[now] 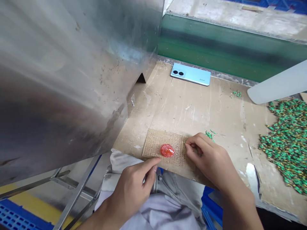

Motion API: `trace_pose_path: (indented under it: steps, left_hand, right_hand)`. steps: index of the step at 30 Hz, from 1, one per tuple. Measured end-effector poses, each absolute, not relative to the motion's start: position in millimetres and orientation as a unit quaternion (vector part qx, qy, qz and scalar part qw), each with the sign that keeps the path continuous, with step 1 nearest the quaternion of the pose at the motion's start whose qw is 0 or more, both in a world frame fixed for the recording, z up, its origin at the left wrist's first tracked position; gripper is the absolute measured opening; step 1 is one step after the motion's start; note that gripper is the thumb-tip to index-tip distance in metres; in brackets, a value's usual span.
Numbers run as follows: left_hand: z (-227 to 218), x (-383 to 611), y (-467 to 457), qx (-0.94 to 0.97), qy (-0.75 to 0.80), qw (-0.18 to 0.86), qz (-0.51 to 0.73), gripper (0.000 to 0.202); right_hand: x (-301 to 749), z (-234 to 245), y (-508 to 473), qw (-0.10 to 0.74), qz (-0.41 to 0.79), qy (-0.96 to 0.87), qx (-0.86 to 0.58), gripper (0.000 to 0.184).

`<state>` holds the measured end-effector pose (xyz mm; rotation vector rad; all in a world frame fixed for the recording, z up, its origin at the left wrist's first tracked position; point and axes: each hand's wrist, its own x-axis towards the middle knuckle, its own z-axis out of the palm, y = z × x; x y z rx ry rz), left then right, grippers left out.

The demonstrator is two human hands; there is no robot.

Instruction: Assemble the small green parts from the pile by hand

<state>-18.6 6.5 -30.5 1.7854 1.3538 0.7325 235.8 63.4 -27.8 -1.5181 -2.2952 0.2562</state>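
Note:
A tan perforated board [151, 143] lies at the table's near edge, its surface dotted with rows of tiny holes. On it sits a glossy red oval blob [167, 150]. The index fingertip of my left hand [136, 179] rests at the board's near edge, just below the blob; its index finger and thumb are apart and hold nothing. At the board's right end, my right hand [203, 153] is closed in a pinch. A tiny green piece [184, 142] shows at those fingertips, mostly hidden. Several similar green pieces [210, 134] lie loose beyond the right hand.
A large heap of small green and yellowish pieces [287, 140] covers the table's right side. Near it lies a white tube [278, 83]. A light blue phone [190, 74] lies at the back, before a green belt [216, 51]. A big metal panel [79, 70] walls off the left.

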Motion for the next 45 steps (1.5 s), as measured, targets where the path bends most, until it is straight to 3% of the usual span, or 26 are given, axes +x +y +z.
trace_pose_path:
  steps: [8,12,16,20,25,36,45]
  left_hand:
    - [-28.0,-19.7,4.5,0.681,0.528,0.416,0.289,0.028]
    - [-11.5,-27.3,-3.2,0.571,0.511,0.571,0.293,0.016]
    - [-0.8,-26.7,-5.3,0.421,0.407,0.743,0.324,0.017]
    - [-3.0,-17.5,-0.5,0.321,0.33,0.811,0.361,0.011]
    - [-1.5,-12.9,3.1,0.28,0.364,0.821,0.338,0.012]
    - [-2.8,-12.7,0.4,0.323,0.408,0.786,0.334,0.027]
    - [-2.9,-10.7,0.7,0.349,0.452,0.734,0.367,0.017]
  right_hand:
    - [236.7,-21.3,64.2,0.2,0.093,-0.803,-0.554,0.012]
    - [239.5,-6.8,57.7,0.254,0.152,-0.776,-0.557,0.009]
    - [232.6,4.0,40.2,0.314,0.221,-0.742,-0.55,0.009]
    - [214.2,9.2,16.2,0.372,0.3,-0.711,-0.516,0.012]
    - [187.2,3.8,0.3,0.416,0.363,-0.702,-0.45,0.019]
    - [185.2,0.6,-3.5,0.413,0.435,-0.663,-0.448,0.014]
    - [186.0,3.6,-3.6,0.408,0.461,-0.655,-0.438,0.012]
